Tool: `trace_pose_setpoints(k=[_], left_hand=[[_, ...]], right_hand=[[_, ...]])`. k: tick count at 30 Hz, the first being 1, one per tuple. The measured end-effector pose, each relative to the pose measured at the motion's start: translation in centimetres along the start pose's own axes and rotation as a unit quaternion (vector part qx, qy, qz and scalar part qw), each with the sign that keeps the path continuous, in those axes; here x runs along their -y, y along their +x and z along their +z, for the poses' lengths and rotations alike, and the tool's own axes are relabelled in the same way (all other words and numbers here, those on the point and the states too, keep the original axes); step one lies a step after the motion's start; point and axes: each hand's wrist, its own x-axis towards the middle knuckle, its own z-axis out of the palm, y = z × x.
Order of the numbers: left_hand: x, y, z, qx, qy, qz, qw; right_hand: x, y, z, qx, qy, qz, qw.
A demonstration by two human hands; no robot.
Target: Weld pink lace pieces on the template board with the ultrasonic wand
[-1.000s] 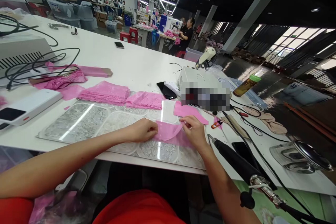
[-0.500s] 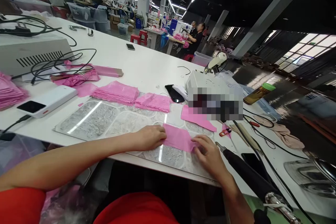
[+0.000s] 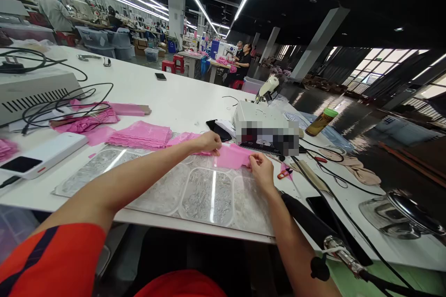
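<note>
My left hand [image 3: 208,142] and my right hand [image 3: 261,170] pinch the two ends of a small pink fabric piece [image 3: 232,156], holding it at the far edge of a glass-covered work plate [image 3: 205,195] on the white table [image 3: 174,93]. Both hands are closed on the fabric. Just left of my left hand lie two stacks of pink lace pieces [image 3: 141,133], the nearer one partly hidden by my hand. A white machine box [image 3: 259,120] stands right behind the held piece.
A small orange thread snip [image 3: 285,173] lies right of my right hand. A black-handled iron tool [image 3: 313,229] and cables run along the right. A white device [image 3: 38,154], a grey unit [image 3: 33,93], a brown bottle [image 3: 322,120] and a metal dish [image 3: 397,213] surround the plate. People sit at far tables.
Both hands have carried the pink piece away from the near part of the plate to its far edge, next to the lace stacks and the white box.
</note>
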Motion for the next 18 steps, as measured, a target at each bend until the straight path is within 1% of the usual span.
trace_pose_setpoints(k=[2, 4, 6, 8, 10, 12, 15, 18], left_hand=[[-0.7, 2.3, -0.8, -0.023, -0.012, 0.001, 1.000], [-1.5, 3.7, -0.9, -0.045, -0.012, 0.014, 0.999], [-1.9, 4.0, -0.3, -0.055, 0.003, 0.030, 0.998], [-1.8, 3.5, 0.7, -0.045, 0.027, 0.045, 0.998], [-0.9, 2.5, 1.6, -0.027, 0.053, 0.054, 0.997], [0.4, 1.4, 1.6, -0.019, 0.079, 0.052, 0.995], [3.1, -0.6, 0.1, -0.034, 0.119, 0.027, 0.992], [5.8, -2.6, -2.0, -0.043, 0.155, -0.005, 0.987]], right_hand=[[-0.2, 1.7, 0.7, -0.059, 0.012, -0.003, 0.998], [-0.7, 2.6, 0.9, -0.109, 0.014, -0.015, 0.994], [-1.4, 2.8, 0.6, -0.138, 0.002, -0.031, 0.990], [-2.3, 2.3, 0.0, -0.142, -0.023, -0.048, 0.988], [-3.0, 1.5, -0.7, -0.128, -0.049, -0.068, 0.988], [-3.3, 0.8, -1.1, -0.122, -0.067, -0.085, 0.987], [-2.8, -0.1, -0.8, -0.128, -0.095, -0.120, 0.980], [-1.7, -0.7, 0.2, -0.108, -0.115, -0.176, 0.972]])
